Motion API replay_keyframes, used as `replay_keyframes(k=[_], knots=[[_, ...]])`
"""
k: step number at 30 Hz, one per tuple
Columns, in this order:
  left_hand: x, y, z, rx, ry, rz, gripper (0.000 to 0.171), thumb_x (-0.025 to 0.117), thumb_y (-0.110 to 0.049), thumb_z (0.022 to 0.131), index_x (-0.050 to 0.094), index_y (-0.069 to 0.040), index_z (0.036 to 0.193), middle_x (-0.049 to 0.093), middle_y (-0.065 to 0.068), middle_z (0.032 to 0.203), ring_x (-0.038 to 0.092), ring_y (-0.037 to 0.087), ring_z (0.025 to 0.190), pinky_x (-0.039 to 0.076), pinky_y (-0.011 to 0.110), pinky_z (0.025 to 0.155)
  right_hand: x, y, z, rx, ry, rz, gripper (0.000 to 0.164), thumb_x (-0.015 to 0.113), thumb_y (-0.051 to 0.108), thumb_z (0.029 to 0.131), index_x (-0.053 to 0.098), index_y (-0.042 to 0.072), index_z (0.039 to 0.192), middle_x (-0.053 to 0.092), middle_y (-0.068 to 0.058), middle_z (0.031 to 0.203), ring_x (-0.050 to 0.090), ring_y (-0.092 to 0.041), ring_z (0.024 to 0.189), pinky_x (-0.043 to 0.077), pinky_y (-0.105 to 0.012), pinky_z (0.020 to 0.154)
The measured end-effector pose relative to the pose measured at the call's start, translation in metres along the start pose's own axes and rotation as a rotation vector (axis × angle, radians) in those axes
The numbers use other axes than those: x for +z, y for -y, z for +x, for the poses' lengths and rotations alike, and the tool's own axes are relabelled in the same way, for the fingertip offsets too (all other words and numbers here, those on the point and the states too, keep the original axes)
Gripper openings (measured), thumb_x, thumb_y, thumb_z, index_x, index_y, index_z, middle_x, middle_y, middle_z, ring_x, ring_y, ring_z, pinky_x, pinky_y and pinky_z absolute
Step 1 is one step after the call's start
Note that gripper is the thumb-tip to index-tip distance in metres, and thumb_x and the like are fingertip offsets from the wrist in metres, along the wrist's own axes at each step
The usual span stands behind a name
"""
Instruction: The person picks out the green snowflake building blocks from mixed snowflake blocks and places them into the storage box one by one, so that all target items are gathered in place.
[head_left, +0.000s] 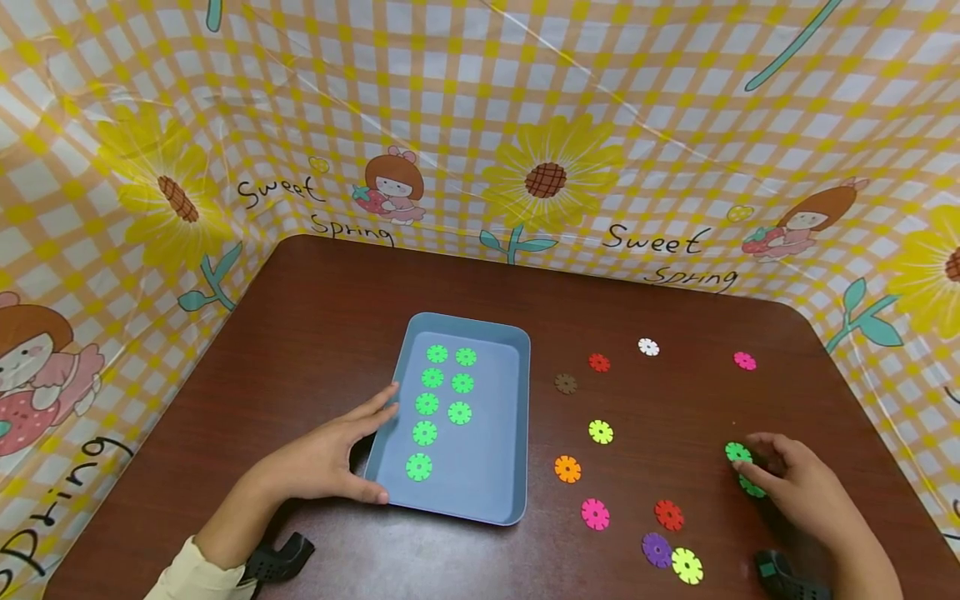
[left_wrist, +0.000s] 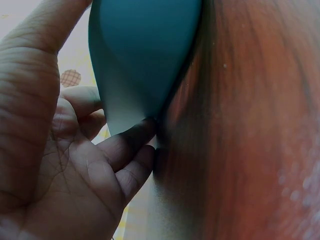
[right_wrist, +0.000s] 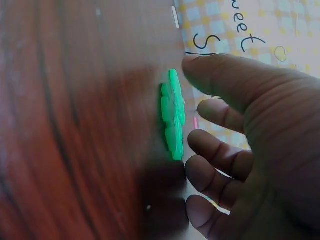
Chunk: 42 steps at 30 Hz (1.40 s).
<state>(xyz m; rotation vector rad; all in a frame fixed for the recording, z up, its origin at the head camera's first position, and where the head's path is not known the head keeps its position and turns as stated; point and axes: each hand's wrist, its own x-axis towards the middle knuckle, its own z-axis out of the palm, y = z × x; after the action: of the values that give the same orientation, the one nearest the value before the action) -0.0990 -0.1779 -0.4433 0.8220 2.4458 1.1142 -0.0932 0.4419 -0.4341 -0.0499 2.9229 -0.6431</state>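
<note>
My left hand (head_left: 318,458) is spread along the left side of a blue-grey tray (head_left: 522,433), thumb at its front left corner and fingertips by the left rim. The left wrist view shows the fingers (left_wrist: 127,145) against the tray's outer wall. Inside the tray lie several green notched discs (head_left: 427,404) in two columns. At the right, my right hand (head_left: 806,483) hovers over two green notched discs (head_left: 738,452) that partly overlap on the table. Thumb and fingers stand apart beside the green discs (right_wrist: 173,115) in the right wrist view, nothing pinched between them.
Scattered over the brown table (head_left: 315,317) between tray and right hand are notched discs: orange (head_left: 567,469), brown (head_left: 566,383), white (head_left: 648,347), purple (head_left: 657,550), plus red, pink and yellow ones. A checked, sunflower-printed cloth (head_left: 450,100) hangs around the back and sides.
</note>
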Motion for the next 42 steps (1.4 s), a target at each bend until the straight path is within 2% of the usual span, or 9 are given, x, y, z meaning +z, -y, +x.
replay_keyframes(k=[3, 8, 10, 17, 24, 31, 42], knots=[[-0.0002, -0.0006, 0.0003, 0.000, 0.004, -0.003, 0.111, 0.084, -0.051, 0.075, 0.026, -0.004, 0.157, 0.004, -0.005, 0.167, 0.013, 0.019, 0.149, 0.029, 0.054, 0.110, 0.0009, -0.0011, 0.0004, 0.000, 0.016, 0.002, 0.053, 0.063, 0.029, 0.099, 0.051, -0.014, 0.127, 0.062, -0.020, 0.109, 0.054, -0.009, 0.079, 0.047, -0.028, 0.062], [-0.0006, -0.0002, 0.0003, 0.000, 0.003, 0.006, 0.112, 0.084, -0.053, 0.074, 0.025, -0.004, 0.157, 0.004, -0.005, 0.167, 0.013, 0.020, 0.149, 0.030, 0.054, 0.110, 0.0017, 0.0005, 0.0049, -0.001, 0.021, -0.014, 0.051, 0.063, 0.027, 0.099, 0.052, -0.016, 0.125, 0.063, -0.021, 0.107, 0.060, -0.023, 0.085, 0.049, -0.033, 0.065], [-0.0007, 0.0001, 0.0002, 0.000, 0.001, 0.011, 0.112, 0.083, -0.053, 0.074, 0.026, -0.004, 0.157, 0.004, -0.006, 0.167, 0.014, 0.020, 0.149, 0.030, 0.054, 0.110, 0.0023, 0.0015, 0.0063, 0.002, 0.016, -0.022, 0.048, 0.063, 0.026, 0.099, 0.054, -0.015, 0.123, 0.063, -0.020, 0.105, 0.060, -0.025, 0.085, 0.048, -0.033, 0.065], [-0.0007, -0.0004, 0.0003, 0.001, -0.004, 0.009, 0.112, 0.084, -0.052, 0.074, 0.026, -0.004, 0.157, 0.004, -0.005, 0.167, 0.014, 0.020, 0.149, 0.029, 0.055, 0.110, 0.0043, 0.0032, 0.0064, 0.007, 0.009, 0.009, 0.037, 0.062, 0.020, 0.100, 0.055, -0.011, 0.119, 0.061, -0.012, 0.099, 0.053, -0.013, 0.075, 0.046, -0.028, 0.059], [-0.0007, -0.0007, 0.0007, 0.006, -0.009, 0.014, 0.112, 0.084, -0.053, 0.074, 0.027, -0.003, 0.156, 0.005, -0.004, 0.167, 0.014, 0.020, 0.149, 0.029, 0.055, 0.110, 0.0083, 0.0033, 0.0027, -0.009, -0.042, 0.024, 0.031, 0.064, 0.017, 0.098, 0.053, -0.005, 0.118, 0.059, -0.009, 0.094, 0.050, -0.007, 0.069, 0.044, -0.027, 0.056], [-0.0009, -0.0015, 0.0013, 0.006, -0.008, 0.016, 0.111, 0.085, -0.051, 0.074, 0.027, -0.002, 0.156, 0.005, -0.003, 0.167, 0.015, 0.021, 0.149, 0.029, 0.055, 0.110, 0.0088, 0.0074, 0.0008, 0.029, -0.056, 0.005, 0.032, 0.063, 0.021, 0.099, 0.053, 0.001, 0.121, 0.057, -0.008, 0.093, 0.049, -0.011, 0.069, 0.042, -0.028, 0.055], [0.0002, -0.0012, 0.0007, 0.005, -0.008, 0.005, 0.112, 0.084, -0.053, 0.074, 0.027, -0.003, 0.156, 0.005, -0.004, 0.167, 0.014, 0.021, 0.149, 0.029, 0.055, 0.110, 0.0070, 0.0076, 0.0000, 0.051, -0.034, -0.012, 0.040, 0.063, 0.025, 0.100, 0.054, -0.001, 0.129, 0.057, -0.006, 0.089, 0.051, -0.013, 0.068, 0.042, -0.030, 0.055]])
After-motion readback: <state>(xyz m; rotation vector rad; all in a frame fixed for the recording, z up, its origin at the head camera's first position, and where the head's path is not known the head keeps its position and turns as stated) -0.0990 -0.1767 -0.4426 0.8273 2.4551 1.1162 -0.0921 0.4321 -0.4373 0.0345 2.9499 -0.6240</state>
